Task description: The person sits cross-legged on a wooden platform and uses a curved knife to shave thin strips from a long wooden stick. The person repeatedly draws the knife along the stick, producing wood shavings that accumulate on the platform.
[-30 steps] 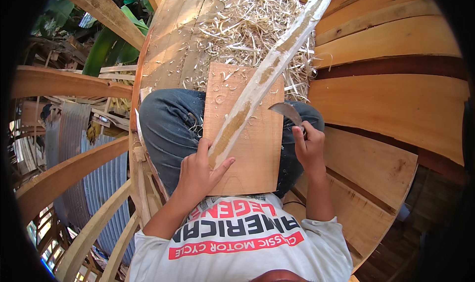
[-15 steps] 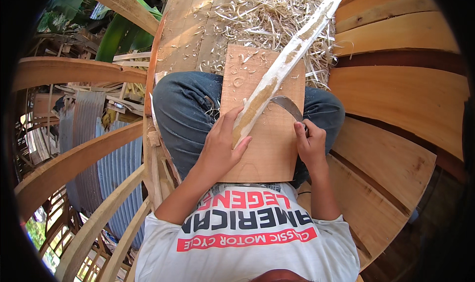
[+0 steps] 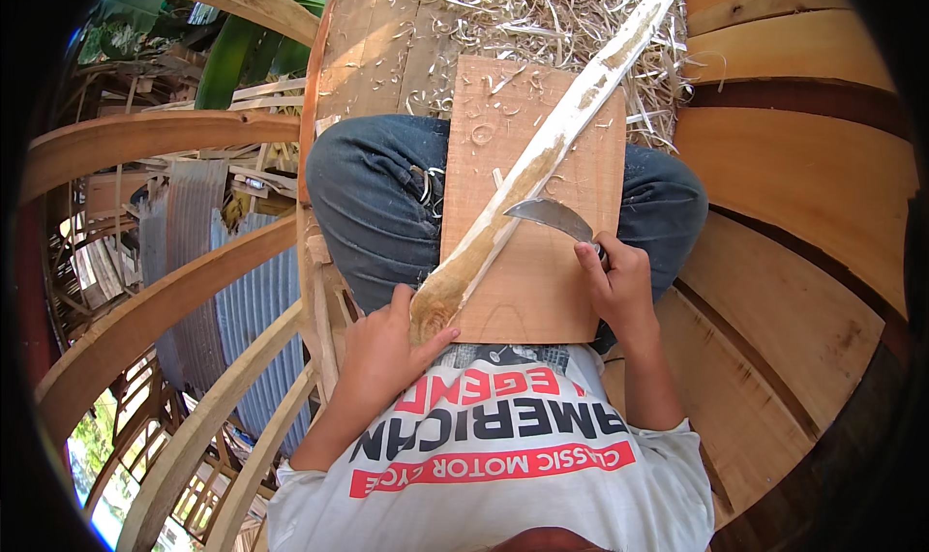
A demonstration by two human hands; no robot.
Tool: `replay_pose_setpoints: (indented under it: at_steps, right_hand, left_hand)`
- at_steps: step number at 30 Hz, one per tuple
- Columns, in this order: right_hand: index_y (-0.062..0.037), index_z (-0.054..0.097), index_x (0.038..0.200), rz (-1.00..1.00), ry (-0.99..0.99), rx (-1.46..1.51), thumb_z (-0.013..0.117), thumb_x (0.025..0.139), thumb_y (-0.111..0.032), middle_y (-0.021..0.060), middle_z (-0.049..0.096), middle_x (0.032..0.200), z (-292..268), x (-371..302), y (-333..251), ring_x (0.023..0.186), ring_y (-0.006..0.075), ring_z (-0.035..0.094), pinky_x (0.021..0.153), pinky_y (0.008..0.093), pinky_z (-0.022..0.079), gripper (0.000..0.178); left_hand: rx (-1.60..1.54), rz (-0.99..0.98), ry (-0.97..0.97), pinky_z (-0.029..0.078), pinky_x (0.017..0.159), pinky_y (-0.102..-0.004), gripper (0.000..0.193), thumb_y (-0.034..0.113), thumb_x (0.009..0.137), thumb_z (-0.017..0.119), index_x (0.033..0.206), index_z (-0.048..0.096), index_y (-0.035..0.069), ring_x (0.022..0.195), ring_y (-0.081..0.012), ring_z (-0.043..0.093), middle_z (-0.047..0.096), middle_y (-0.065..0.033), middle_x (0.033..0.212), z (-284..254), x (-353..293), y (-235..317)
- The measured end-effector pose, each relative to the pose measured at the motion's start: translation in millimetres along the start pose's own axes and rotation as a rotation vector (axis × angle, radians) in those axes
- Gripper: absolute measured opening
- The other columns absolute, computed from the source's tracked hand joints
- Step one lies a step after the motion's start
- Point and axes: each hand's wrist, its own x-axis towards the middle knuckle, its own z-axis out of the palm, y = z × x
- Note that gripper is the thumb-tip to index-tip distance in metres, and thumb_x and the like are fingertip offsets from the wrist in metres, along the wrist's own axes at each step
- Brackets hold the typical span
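Note:
A long stick (image 3: 566, 117), pale where stripped and brown in patches, lies slantwise over a flat wooden board (image 3: 542, 291) on my lap. My left hand (image 3: 387, 344) is closed around the stick's near end, thumb on one side and fingers on the other. In my right hand (image 3: 621, 279) is a knife with a short curved blade (image 3: 554, 217); my fist hides most of its handle. The blade points left, its tip at the right edge of the stick's lower half. I cannot tell whether it touches the wood.
Curled shavings (image 3: 571, 10) heap up beyond the board and lie scattered on the planks (image 3: 382, 59). My bent knees flank the board. Curved wooden slats (image 3: 803, 165) rise on the right. Wooden rails (image 3: 164, 141) stand on the left, with corrugated metal sheets (image 3: 247, 310) outside.
The stick has slid toward my body, and my left hand has come nearer to me with its end. The curved blade shows more broadly. The view has shifted a little.

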Motion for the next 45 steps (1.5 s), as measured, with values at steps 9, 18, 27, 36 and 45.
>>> replay_pose_setpoints:
  at_steps: [9,18,27,36,45]
  right_hand:
    - [-0.0056,0.057,0.060,-0.116,-0.084,-0.330,0.068,0.081,-0.051,0.0120,0.055,0.050,12,-6,-20,0.045,0.0295,0.058,0.044,0.0368,0.045,0.051]
    - [-0.0053,0.061,0.059,-0.094,-0.070,-0.553,0.060,0.078,-0.066,0.0135,0.058,0.052,7,21,-18,0.047,0.0287,0.061,0.044,0.0363,0.047,0.064]
    - [-0.0040,0.062,0.061,-0.068,-0.033,-0.645,0.061,0.077,-0.067,0.0152,0.060,0.055,3,47,-14,0.050,0.0304,0.062,0.048,0.0381,0.049,0.065]
    - [0.0044,0.066,0.071,0.232,0.212,-0.581,0.054,0.087,-0.060,0.0252,0.059,0.063,-71,93,17,0.063,0.0426,0.061,0.057,0.0458,0.047,0.067]
    - [-0.0041,0.064,0.059,0.032,-0.105,-0.602,0.062,0.076,-0.067,0.0141,0.058,0.052,4,41,-22,0.048,0.0287,0.061,0.046,0.0362,0.047,0.065]
  left_hand:
    - [-0.478,0.106,0.080,0.046,0.059,-0.0466,0.050,0.044,0.095,0.050,0.094,0.054,-0.006,0.072,-0.0475,0.060,0.058,-0.0289,0.070,35,15,-30]
    - [-0.572,0.148,0.040,0.048,0.062,-0.0441,0.043,0.038,0.093,0.056,0.097,0.055,-0.005,0.077,-0.0467,0.062,0.061,-0.0291,0.073,36,19,-32]
    - [-0.553,0.125,0.001,0.047,0.057,-0.0452,0.044,0.038,0.091,0.060,0.092,0.053,-0.005,0.072,-0.0473,0.061,0.058,-0.0296,0.067,38,24,-38]
    - [-0.453,0.099,-0.005,0.046,0.054,-0.0463,0.047,0.044,0.090,0.060,0.085,0.052,-0.002,0.062,-0.0454,0.061,0.055,-0.0263,0.058,41,18,-41]
    - [-0.451,0.147,0.003,0.047,0.052,-0.0452,0.049,0.046,0.091,0.058,0.088,0.051,-0.003,0.063,-0.0449,0.061,0.057,-0.0260,0.061,42,25,-42]
